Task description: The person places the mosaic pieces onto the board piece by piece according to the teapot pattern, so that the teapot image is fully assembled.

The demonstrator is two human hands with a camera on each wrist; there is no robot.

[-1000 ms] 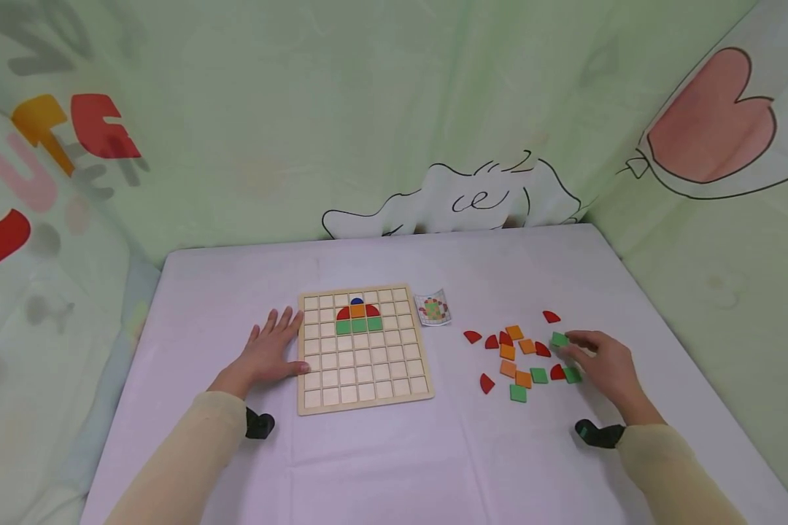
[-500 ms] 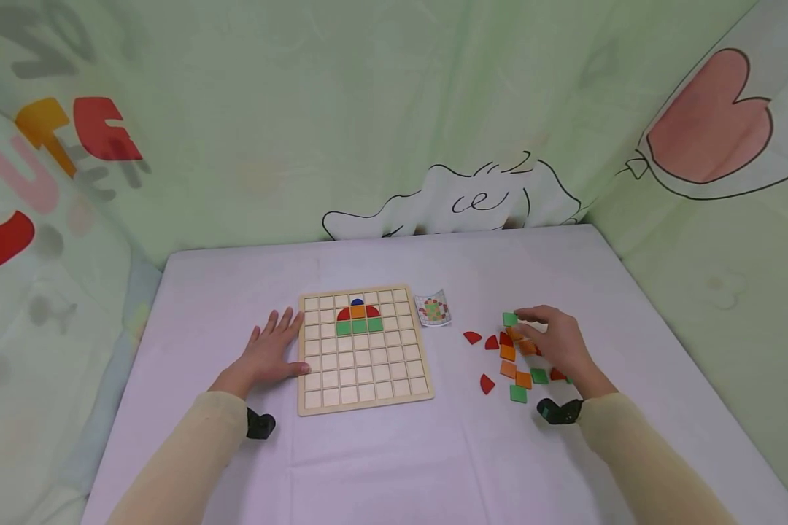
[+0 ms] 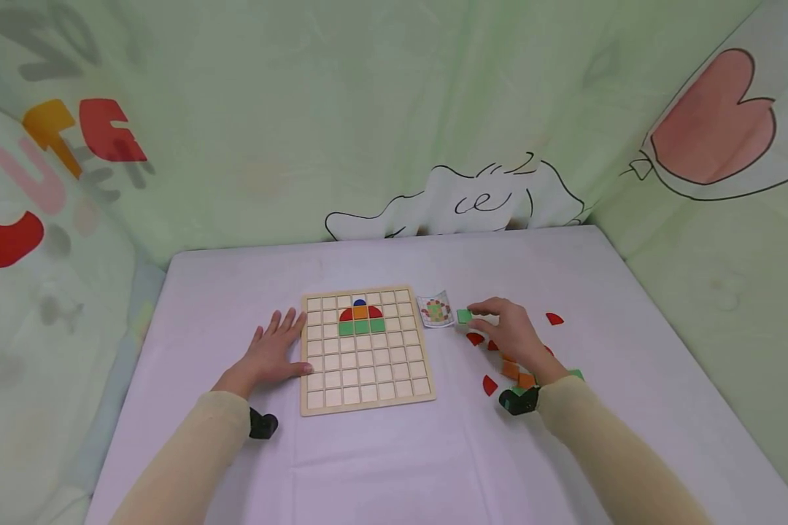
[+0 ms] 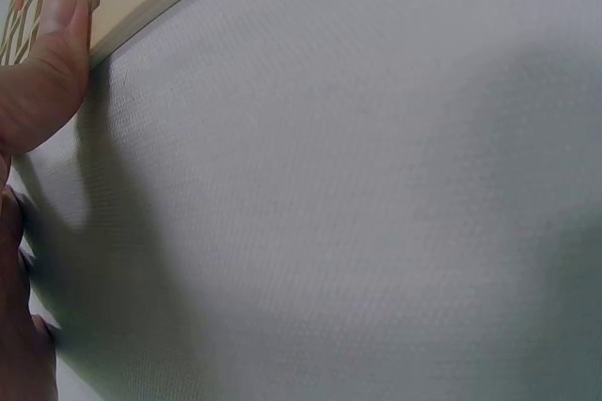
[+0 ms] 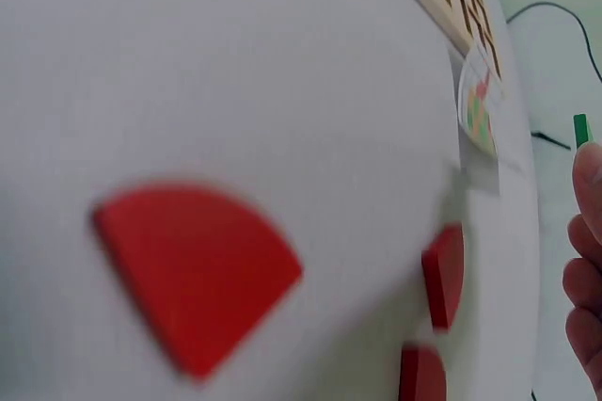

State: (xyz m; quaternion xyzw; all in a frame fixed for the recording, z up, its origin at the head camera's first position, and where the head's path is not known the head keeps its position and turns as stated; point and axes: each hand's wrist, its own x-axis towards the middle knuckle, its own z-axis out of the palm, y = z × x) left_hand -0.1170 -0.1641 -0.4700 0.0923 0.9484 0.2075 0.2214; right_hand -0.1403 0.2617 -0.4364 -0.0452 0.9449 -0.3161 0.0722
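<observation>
On my feed, the cloth-covered table (image 3: 381, 467) bears a gridded wooden board (image 3: 368, 372), pattern card (image 3: 436, 311), red quarter-circles (image 3: 489, 385) and, partly obscured, apparently orange squares (image 3: 510, 370).

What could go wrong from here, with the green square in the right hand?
The right hand pinches the green square near its edge, so it might slip out. Loose orange squares lie beneath this hand in the head view; the wrist could perhaps brush them. The left hand has its thumb on the board; a push might shift it and disturb the placed pieces.

The right hand (image 3: 508, 329) partly hides some orange squares (image 3: 510, 370). One red piece (image 5: 199, 269) is blurry. The wrist view cuts off the left hand (image 4: 38, 95).
</observation>
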